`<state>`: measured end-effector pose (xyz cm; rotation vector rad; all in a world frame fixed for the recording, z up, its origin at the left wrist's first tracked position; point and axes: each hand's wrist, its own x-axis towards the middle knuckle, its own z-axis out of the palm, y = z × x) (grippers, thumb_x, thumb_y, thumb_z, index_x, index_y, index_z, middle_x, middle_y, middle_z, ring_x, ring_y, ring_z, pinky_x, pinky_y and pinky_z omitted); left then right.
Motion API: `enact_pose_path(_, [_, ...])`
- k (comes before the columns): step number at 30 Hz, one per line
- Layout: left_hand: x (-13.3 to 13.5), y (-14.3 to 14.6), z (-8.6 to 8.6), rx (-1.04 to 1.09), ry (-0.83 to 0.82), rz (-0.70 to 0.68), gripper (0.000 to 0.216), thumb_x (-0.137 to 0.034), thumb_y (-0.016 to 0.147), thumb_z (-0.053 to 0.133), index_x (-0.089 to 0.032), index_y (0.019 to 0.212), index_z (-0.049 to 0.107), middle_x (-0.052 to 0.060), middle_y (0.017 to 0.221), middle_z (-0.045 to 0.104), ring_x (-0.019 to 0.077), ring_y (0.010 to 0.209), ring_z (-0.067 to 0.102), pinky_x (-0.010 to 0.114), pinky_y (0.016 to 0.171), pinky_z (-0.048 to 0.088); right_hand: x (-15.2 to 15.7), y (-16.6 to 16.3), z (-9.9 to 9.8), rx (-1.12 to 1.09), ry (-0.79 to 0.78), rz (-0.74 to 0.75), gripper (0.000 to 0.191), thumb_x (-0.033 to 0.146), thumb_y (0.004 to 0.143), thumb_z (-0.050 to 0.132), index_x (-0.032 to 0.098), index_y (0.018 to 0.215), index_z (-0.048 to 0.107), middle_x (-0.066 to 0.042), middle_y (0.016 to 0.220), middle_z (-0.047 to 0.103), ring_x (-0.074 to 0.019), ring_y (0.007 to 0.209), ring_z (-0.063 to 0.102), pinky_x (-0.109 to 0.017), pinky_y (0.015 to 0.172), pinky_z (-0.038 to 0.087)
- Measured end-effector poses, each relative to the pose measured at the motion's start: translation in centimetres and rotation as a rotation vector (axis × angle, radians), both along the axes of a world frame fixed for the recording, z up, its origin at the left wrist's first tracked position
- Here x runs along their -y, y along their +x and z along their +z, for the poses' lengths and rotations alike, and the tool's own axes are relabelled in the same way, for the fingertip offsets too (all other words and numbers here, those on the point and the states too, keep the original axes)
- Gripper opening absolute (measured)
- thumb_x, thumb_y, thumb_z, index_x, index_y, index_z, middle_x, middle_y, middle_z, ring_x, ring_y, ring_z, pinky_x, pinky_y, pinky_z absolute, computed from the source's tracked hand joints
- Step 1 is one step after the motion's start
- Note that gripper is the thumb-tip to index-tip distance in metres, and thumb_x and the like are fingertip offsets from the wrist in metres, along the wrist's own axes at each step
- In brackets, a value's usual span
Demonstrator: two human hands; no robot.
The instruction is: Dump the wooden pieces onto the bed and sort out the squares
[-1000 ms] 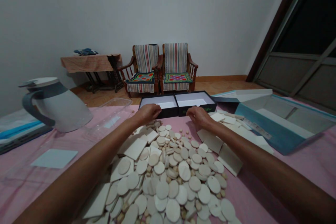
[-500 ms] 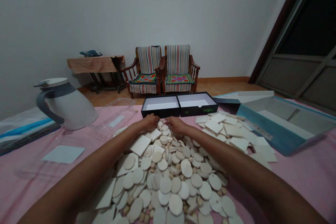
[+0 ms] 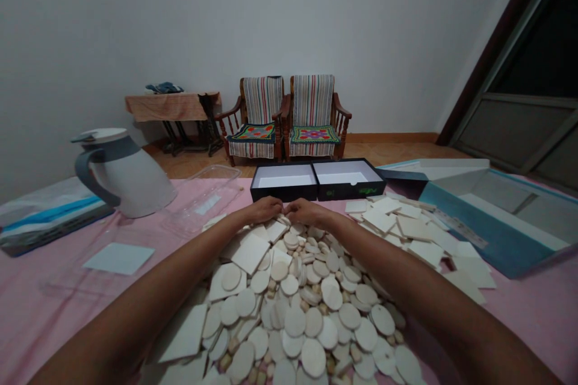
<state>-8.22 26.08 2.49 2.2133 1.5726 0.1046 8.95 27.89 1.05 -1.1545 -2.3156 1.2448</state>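
A broad heap of pale wooden discs [image 3: 295, 320] lies in front of me, with small wooden beads or cubes among them. At the heap's far end, my left hand [image 3: 265, 209] and my right hand [image 3: 307, 213] come together, knuckles up. Their fingers are curled in on a few discs bunched between and below the fingertips. The fingertips are partly hidden, so the exact grip is unclear. Square wooden tiles [image 3: 250, 251] lie under and beside my left forearm. Right behind my hands stand two open black boxes [image 3: 283, 192] with white insides.
More square tiles [image 3: 413, 228] are piled on the right beside a large open blue box [image 3: 478, 225]. On the left are a grey-white jug [image 3: 135, 177], clear plastic trays [image 3: 217, 177] and a plastic-wrapped pack [image 3: 54, 216]. A pink cloth [image 3: 533, 307] lies underneath. Two armchairs [image 3: 311, 102] stand behind.
My hands have drawn closer together at the far end of the heap, bunching the discs between them. The view has shifted slightly, so the surroundings appear farther right.
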Motion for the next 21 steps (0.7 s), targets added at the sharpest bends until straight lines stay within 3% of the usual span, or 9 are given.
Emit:
enact_pose_path(6, [2.6,0.5,1.8,0.206,0.015,-0.046,0.024,-0.027,0.095,0.042,-0.012,0.094,0.062,0.004,0.095,0.065,0.0173,0.092,0.061,0.031,0.084,0.049,1.9,2.5,2.5,-0.125,-0.025,0.077,0.030,0.008,0.071,0.051,0.012,0.094,0.071,-0.002,0.083,0.067,-0.0128,0.078,0.057,-0.021,0.070,0.043])
enact_pose_path(12, [6.2,0.7,3.9,0.310,0.031,-0.109,0.030,-0.033,0.093,0.039,-0.014,0.100,0.061,0.004,0.095,0.067,0.0166,0.090,0.060,0.026,0.081,0.047,4.7,4.6,3.7,-0.201,0.084,0.139,0.041,0.003,0.069,0.048,0.011,0.104,0.068,-0.008,0.105,0.068,-0.0169,0.097,0.059,-0.028,0.088,0.043])
enact_pose_path(21, [11.1,1.4,5.6,0.270,0.119,-0.203,0.028,-0.031,0.094,0.040,-0.018,0.104,0.063,0.006,0.102,0.067,0.0172,0.095,0.061,0.027,0.087,0.045,9.2,7.1,3.4,-0.223,0.244,0.141,0.042,0.004,0.073,0.048,0.020,0.109,0.065,-0.008,0.116,0.064,-0.0179,0.107,0.058,-0.032,0.091,0.045])
